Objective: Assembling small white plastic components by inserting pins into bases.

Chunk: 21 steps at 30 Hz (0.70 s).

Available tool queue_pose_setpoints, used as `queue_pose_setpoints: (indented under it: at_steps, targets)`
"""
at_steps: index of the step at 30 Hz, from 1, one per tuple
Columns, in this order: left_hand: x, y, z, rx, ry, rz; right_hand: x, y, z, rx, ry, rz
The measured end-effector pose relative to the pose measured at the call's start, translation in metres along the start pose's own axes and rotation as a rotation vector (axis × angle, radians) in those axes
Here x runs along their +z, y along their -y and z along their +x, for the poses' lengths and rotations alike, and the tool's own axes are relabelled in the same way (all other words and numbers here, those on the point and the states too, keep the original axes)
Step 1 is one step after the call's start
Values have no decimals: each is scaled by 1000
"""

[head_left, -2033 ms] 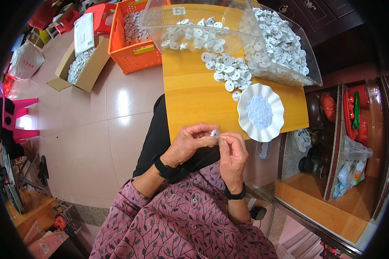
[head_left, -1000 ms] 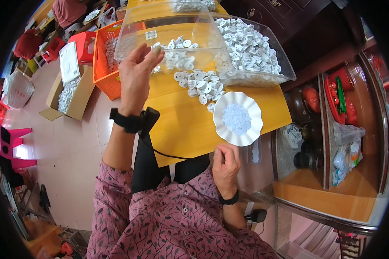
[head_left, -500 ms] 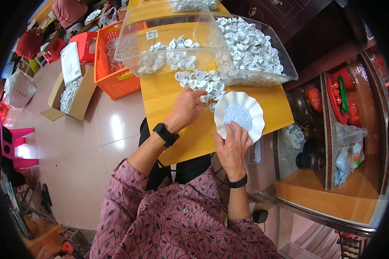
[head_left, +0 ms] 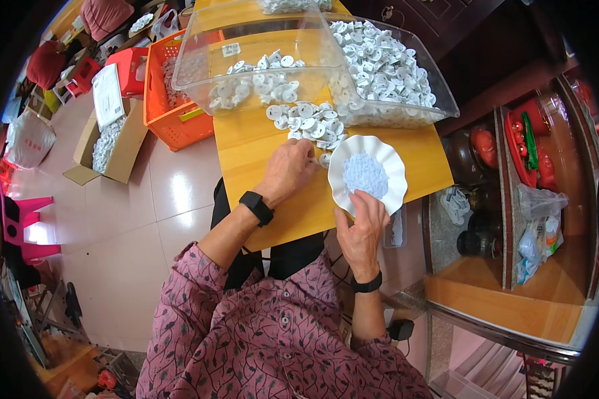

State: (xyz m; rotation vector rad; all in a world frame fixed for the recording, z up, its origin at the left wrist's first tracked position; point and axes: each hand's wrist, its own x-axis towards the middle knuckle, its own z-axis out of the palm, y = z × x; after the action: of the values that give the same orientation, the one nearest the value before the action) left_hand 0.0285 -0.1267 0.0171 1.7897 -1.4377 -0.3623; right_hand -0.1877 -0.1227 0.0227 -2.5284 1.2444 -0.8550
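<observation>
My left hand is closed at the near side of a loose pile of white round plastic pieces on the yellow table. Its fingertips pinch one such white piece, mostly hidden by the fingers. Just right of it, another white piece lies by the rim of a white scalloped plate. Small pale-blue bits are heaped on that plate. My right hand reaches over the near rim, fingertips at the heap's edge, thumb apart from the fingers.
Beyond the pile stand two clear plastic bins, the left one partly filled, the right one heaped with white pieces. An orange crate and an open cardboard box are on the floor at left. Shelves stand at right.
My left hand has turned slightly and its fingers now cover more of the held white piece. My right hand remains at the plate, its fingertips shifted slightly over the pale-blue heap.
</observation>
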Motion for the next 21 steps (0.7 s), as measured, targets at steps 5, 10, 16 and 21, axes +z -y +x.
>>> queue_pose_setpoints:
  at_steps: [5,10,16,21]
  targets:
    - [-1,2,-5,23,89,-37,2,7,4,-33,9,-42]
    - [-5,4,-12,27,114,-100,5,7,1,-52,-22,-46]
    - [-13,9,-21,-25,187,-168,7,12,-2,-66,-67,-26]
    - [-29,-2,-28,-137,276,-291,5,17,-4,-39,-156,138]
